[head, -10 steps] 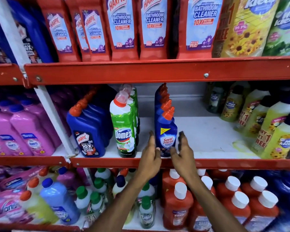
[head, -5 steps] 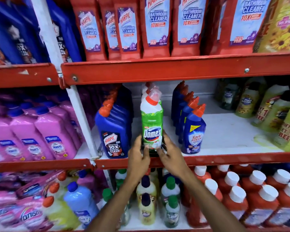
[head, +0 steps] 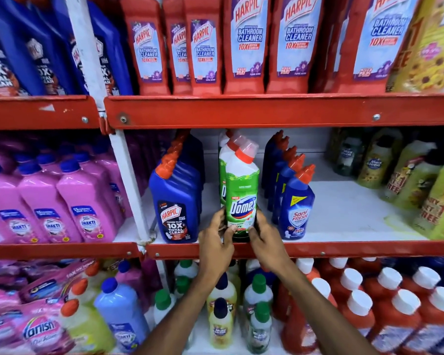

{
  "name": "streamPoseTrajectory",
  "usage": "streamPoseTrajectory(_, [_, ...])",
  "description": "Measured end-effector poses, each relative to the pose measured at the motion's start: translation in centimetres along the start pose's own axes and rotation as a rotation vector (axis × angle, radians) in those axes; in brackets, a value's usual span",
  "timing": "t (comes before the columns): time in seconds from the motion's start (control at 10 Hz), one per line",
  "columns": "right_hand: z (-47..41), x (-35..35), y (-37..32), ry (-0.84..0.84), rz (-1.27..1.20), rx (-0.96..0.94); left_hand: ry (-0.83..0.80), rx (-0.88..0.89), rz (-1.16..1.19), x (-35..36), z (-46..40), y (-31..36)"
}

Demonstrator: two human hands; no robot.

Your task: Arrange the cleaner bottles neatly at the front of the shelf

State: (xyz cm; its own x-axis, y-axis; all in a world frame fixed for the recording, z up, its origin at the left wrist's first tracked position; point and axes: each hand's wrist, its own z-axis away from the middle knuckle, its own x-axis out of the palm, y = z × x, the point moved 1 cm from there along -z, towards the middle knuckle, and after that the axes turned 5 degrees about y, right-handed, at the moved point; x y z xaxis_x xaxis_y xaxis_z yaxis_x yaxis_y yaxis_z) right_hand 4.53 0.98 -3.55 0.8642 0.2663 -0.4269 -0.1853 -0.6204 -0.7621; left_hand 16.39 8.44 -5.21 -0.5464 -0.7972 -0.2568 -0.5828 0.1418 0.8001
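At the centre of the frame, a person's left hand [head: 215,243] and right hand [head: 265,239] clasp the base of a green Domex bottle [head: 242,193] from both sides. It stands upright at the front edge of the middle shelf [head: 344,248], between a blue Harpic bottle [head: 176,203] and a Sani Fresh bottle [head: 295,206].

Far to the left of the hands stand pink Shakti bottles [head: 49,201]. Above them is a row of red Harpic Bathroom Cleaner bottles [head: 249,44]. Below and right stand red bottles with white caps [head: 395,303].
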Motion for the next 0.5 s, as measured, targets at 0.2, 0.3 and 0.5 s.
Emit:
streamPoseTrajectory(0.2, [-0.1,0.1,0.5,-0.055,0.007,0.006,0.034,0.013,0.001,-0.2,0.2,0.5])
streamPoseTrajectory(0.3, [-0.1,0.3,0.8,-0.061,0.024,0.000,0.048,0.026,-0.019,0.0,0.2,-0.4])
streamPoseTrajectory(0.5, [0.0,0.6,0.3,-0.013,-0.008,0.003,0.102,0.058,0.004,0.2,0.4,-0.7])
